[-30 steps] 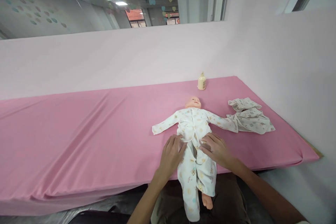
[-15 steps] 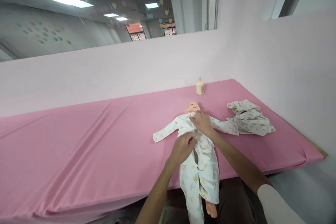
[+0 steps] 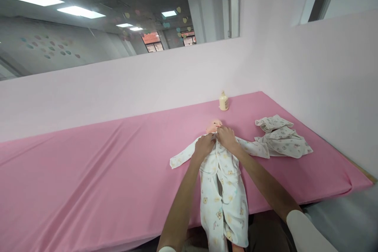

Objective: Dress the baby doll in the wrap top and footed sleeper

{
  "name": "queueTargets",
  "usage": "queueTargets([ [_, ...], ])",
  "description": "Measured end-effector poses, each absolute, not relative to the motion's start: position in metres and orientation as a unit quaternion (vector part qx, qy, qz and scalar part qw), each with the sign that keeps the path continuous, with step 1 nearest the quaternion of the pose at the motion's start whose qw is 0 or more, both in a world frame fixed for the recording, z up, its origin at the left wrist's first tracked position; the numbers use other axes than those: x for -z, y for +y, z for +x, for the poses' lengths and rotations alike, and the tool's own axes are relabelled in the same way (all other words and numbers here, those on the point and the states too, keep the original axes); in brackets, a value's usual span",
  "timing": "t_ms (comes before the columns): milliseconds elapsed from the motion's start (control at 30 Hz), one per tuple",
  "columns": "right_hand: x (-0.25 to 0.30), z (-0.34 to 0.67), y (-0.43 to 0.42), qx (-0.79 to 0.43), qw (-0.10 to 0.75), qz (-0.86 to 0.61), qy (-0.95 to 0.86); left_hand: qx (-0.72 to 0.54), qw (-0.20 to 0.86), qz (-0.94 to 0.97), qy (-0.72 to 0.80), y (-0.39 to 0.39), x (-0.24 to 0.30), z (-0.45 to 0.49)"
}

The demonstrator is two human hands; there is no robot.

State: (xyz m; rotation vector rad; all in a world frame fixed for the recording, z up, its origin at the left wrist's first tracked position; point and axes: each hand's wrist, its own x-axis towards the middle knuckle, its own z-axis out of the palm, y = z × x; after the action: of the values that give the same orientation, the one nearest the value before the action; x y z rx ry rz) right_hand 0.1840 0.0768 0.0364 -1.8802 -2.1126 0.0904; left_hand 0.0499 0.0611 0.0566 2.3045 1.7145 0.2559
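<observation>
A baby doll [image 3: 213, 126] lies on its back on the pink-covered table, its legs reaching over the near edge. It wears a white patterned jacket [image 3: 210, 165] and matching trousers [image 3: 211, 208]. My left hand [image 3: 204, 145] and my right hand [image 3: 226, 138] meet at the jacket's collar, just below the doll's chin. Fingers of both hands are bent and pinch the collar's front edges; the fingertips are partly hidden. The jacket's two front halves lie side by side down the chest, and its sleeves spread out to either side.
A cream pump bottle [image 3: 223, 101] stands behind the doll's head near the wall. Crumpled white patterned clothes [image 3: 283, 138] lie to the right, touching the doll's right-hand sleeve. The pink sheet [image 3: 103, 177] has long folds at left. A mirror [image 3: 88, 19] hangs on the back wall.
My left hand has moved up from the doll's belly to the collar. My right hand stays at the collar, now close against the left. The view has tilted slightly.
</observation>
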Motion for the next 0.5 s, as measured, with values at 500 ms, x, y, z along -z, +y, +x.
queueTargets([
  [500,-0.033,0.194,0.084,-0.224,0.366,-0.559,-0.709,-0.259,0.184,0.754,0.575,0.073,-0.031,0.05],
])
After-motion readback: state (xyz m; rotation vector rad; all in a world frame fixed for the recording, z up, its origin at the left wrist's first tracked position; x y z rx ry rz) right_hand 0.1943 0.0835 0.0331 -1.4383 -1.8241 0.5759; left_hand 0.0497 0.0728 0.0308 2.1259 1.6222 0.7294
